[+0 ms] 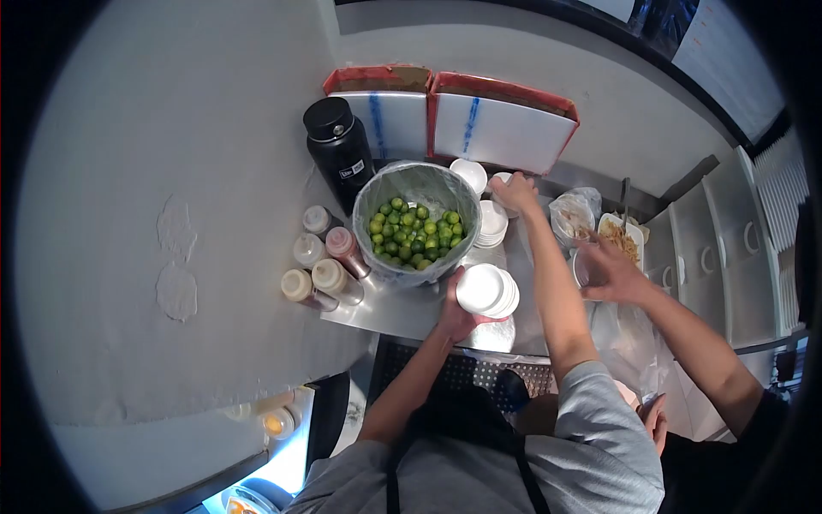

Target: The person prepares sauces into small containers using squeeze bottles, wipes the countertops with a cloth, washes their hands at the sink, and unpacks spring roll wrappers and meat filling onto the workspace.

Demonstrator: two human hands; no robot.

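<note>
Dishes (481, 289) stacked in left hand (456, 319), fingers grasping them near front edge of table (407, 310), right hand (515, 194) at back-edge bowl (502, 176), grip unclear

Seemingly steel counter (402, 310), lime bucket (409, 182), bottles (330, 276)

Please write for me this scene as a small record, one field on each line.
Left hand: holds a stack of small white dishes
Right hand: at a white dish near the wall, grip unclear
Between them: another white dish stack
Bucket: plastic-lined, with green limes
Beside bucket: five squeeze bottles, black flask
Co-worker's hand: near shredded food
</note>
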